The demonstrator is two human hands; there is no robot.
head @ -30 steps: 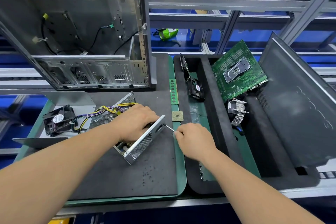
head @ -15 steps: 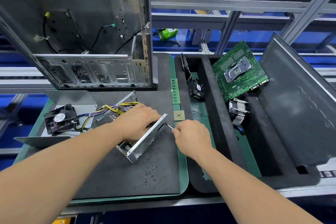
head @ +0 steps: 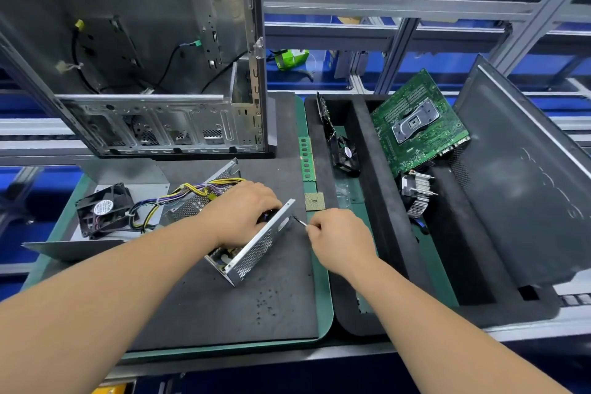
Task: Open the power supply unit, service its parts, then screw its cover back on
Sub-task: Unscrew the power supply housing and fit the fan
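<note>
- Nearest me, my right hand [head: 340,241] has its fingers curled round a thin screwdriver [head: 300,221], whose tip meets the upper end of the power supply unit [head: 256,248].
- My left hand [head: 244,213] lies over the top of that unit with fingers bent down over its far edge, gripping it. The unit stands tilted on the dark mat [head: 204,304], its perforated metal side facing me.
- A bundle of yellow and purple wires [head: 195,190] runs from the unit leftwards to a black fan [head: 104,209].
- Just beyond my right hand lies a small square processor chip [head: 314,201], with a green memory stick [head: 306,158] behind it.
- Further right, a black foam tray [head: 364,125] holds a motherboard [head: 415,125] and a finned heatsink [head: 417,197].
- Farthest back stands the open computer case [head: 144,51].
</note>
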